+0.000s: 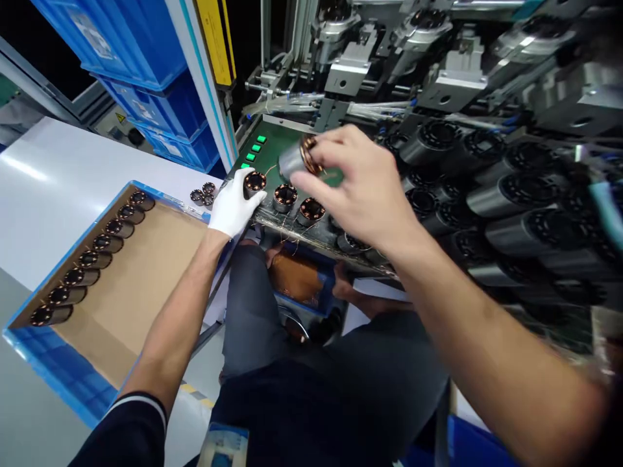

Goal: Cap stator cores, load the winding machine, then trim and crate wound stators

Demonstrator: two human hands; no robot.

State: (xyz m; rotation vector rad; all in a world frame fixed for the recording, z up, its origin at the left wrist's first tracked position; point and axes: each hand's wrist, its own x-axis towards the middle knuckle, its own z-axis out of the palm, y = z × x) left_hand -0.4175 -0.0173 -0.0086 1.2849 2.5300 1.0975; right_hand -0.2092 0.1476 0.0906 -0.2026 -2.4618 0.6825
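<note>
My left hand (237, 202), in a white glove, has its fingers round a dark cylinder with copper windings (255, 183) at the left end of the green worktop (282, 133). My bare right hand (348, 172) grips a silver cylinder with a copper-wound end (293, 160), tilted above the worktop and slightly blurred. Beneath it, two wound cylinders stand upright, one in the middle (285, 197) and one further right (311, 211). Thin copper wires hang over the front edge.
A blue-rimmed box (87, 228) at left holds a row of wound cylinders. Small wound parts (203, 194) lie beside it. Blue crates (141, 78) are stacked behind. Many silver cylinders (520, 233) fill the right side, below machine fixtures (348, 71). Green-lit buttons (254, 152) line the panel.
</note>
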